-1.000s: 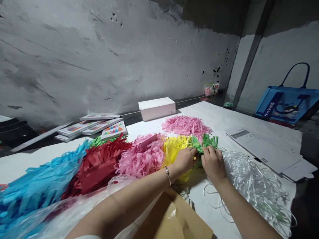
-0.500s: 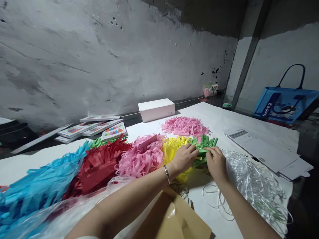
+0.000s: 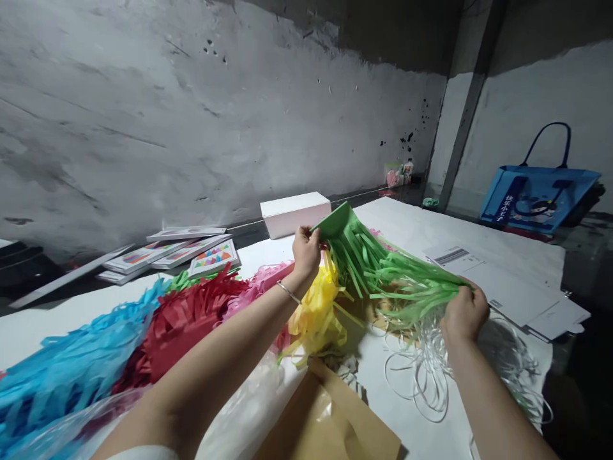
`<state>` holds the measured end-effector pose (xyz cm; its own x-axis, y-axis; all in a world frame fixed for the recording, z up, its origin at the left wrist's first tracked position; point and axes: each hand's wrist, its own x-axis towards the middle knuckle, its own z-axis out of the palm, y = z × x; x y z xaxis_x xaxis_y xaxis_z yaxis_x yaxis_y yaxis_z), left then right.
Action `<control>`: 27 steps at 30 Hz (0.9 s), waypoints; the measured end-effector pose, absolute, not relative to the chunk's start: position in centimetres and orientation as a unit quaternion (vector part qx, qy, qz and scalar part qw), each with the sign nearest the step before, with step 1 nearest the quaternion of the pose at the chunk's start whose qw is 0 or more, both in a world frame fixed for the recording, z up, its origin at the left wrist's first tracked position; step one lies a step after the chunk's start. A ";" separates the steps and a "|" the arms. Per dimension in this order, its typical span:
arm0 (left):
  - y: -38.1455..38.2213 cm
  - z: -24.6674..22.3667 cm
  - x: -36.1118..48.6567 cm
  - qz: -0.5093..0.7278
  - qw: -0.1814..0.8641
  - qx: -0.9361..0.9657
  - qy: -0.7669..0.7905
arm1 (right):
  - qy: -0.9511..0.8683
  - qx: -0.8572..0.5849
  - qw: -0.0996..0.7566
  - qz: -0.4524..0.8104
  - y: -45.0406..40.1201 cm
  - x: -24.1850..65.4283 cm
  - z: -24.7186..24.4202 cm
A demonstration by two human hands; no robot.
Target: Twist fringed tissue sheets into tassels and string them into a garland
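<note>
Green tissue paper tassels [image 3: 364, 255] stretch between my two hands, lifted above the table. My left hand [image 3: 307, 250], with a bracelet at its wrist, grips the flat uncut end, and yellow fringe [image 3: 316, 313] hangs just beneath it. At the right, my right hand [image 3: 464, 311] is closed around the ends of the green strips. Below that hand lies a tangle of white string [image 3: 426, 370]. Pink fringe [image 3: 261, 287], dark red fringe [image 3: 177, 326] and blue fringe [image 3: 96, 345] lie in a row to the left, partly behind my left arm.
A white box [image 3: 295, 216] stands at the back. Flat printed boxes [image 3: 213, 255] are stacked at the left. Flattened white cardboard [image 3: 507, 287] and a blue bag [image 3: 541, 198] are at the right. A brown paper envelope [image 3: 330, 415] lies in front, beside clear plastic [image 3: 249, 409].
Both hands have moved apart, the left one going left and up, the right one going right. The green tassels are now raised and spread between them, over the pink pile behind.
</note>
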<state>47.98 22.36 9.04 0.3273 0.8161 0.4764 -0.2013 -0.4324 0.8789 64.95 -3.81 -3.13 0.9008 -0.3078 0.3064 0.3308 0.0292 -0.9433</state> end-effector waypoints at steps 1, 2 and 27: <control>22.8 9.6 48.3 0.541 0.483 0.647 0.234 | 0.009 -0.644 0.728 -0.235 -4.1 65.4 -2.9; 23.2 10.1 48.7 0.549 0.486 0.638 0.235 | 0.024 -0.626 0.738 -0.249 -4.5 65.8 -2.7; 4.8 11.4 33.5 0.414 0.111 0.903 0.008 | -0.625 -0.521 0.473 -0.338 -7.8 48.3 8.5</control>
